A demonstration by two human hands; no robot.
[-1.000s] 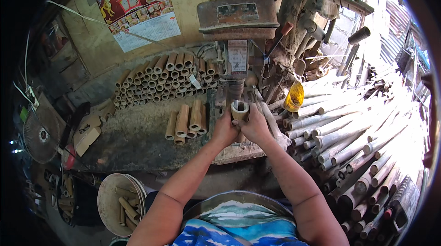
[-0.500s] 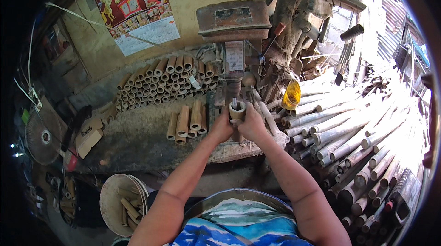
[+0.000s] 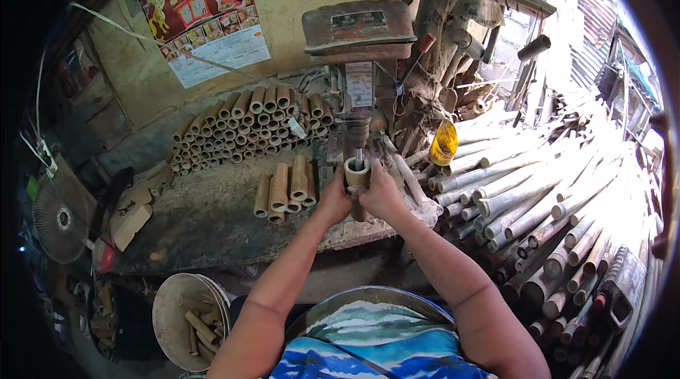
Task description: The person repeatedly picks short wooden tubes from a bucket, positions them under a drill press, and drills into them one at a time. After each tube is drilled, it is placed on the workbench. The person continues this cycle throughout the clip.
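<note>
A short bamboo tube [image 3: 357, 179] stands upright below the drill press [image 3: 361, 35], its open end facing up. The metal bit [image 3: 359, 154] under the chuck [image 3: 357, 132] points down at the tube's mouth, its tip apparently inside. My left hand [image 3: 335, 200] wraps the tube's left side, and my right hand [image 3: 382, 195] grips its right side, thumbs toward the front. The tube's lower part is partly hidden by my hands. To the left of my left hand, several cut bamboo tubes [image 3: 280, 191] lie in a small pile on the workbench [image 3: 202, 212].
Stacked bamboo tubes [image 3: 244, 124] line the bench's back. Long bamboo poles [image 3: 524, 198] fill the right side. A yellow container [image 3: 444, 144] hangs near the drill press. At lower left are a bucket [image 3: 164, 319] holding bamboo pieces and a fan [image 3: 64, 217].
My view has shifted slightly. The tube, still in both hands, sits a little lower relative to the chuck, and more of the bit shows above its rim.
</note>
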